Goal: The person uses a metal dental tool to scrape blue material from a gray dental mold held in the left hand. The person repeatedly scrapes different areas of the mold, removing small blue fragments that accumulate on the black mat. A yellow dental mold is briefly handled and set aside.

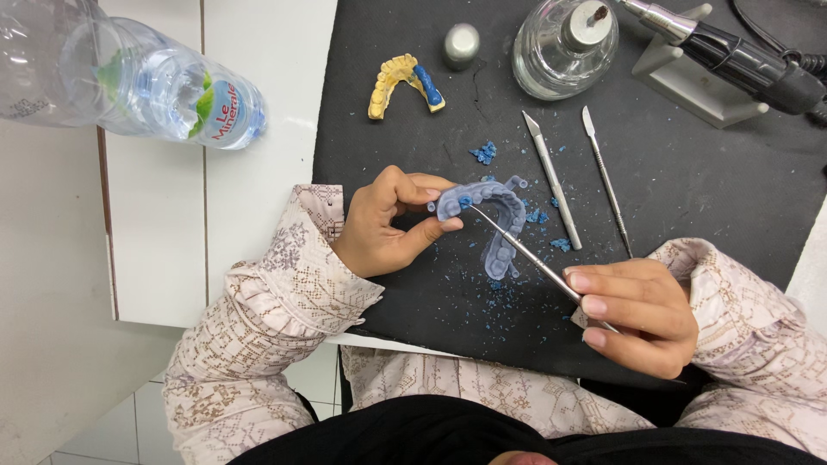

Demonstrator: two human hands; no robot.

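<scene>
Dental arch model point(495, 215), pale lilac, horseshoe-shaped: pinched at its left end between thumb and fingers of the left hand point(385, 222), held over the black mat point(706, 189) near centre. Thin metal instrument point(525, 254): clamped in the closed fingers of the right hand point(637, 314), tip resting on the model's inner curve, apparently on a blue patch. Blue wax crumbs point(485, 153): scattered on the mat around and below the model. Two loose metal hand tools point(553, 179), just right of the model. Yellow arch cast with blue section point(398, 79), far left. Glass burner point(564, 36), metal cap point(462, 43), far. Plastic water bottle point(129, 73), far left on white counter.
</scene>
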